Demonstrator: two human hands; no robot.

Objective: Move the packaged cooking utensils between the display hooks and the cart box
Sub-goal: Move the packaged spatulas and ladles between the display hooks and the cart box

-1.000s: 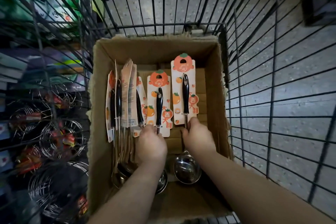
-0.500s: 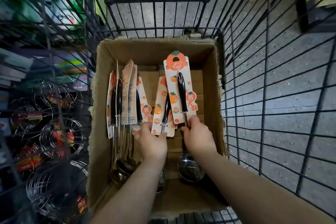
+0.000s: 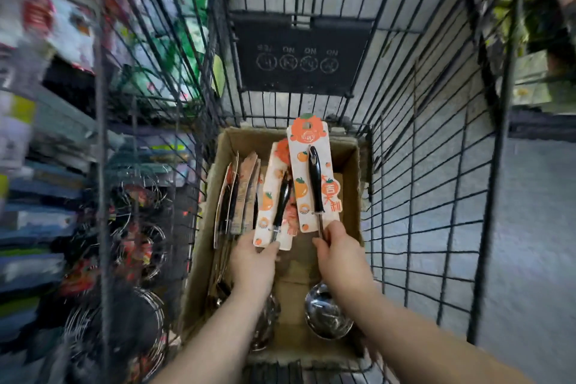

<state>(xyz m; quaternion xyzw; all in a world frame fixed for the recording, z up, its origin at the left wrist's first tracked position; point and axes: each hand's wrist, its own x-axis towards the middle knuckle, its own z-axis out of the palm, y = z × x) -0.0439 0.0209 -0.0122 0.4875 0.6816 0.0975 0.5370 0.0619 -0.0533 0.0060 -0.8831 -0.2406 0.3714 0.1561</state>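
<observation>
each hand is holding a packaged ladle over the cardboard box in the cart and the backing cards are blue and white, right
Not quite: the head view shows the backing cards are orange and white, not blue. The rest holds: the left hand grips the left ladle and the right hand the right ladle, over the cardboard box in the cart.

Single head-worn wide-angle view, steeply downward, close above the cart box (image 3: 249, 146).
</observation>
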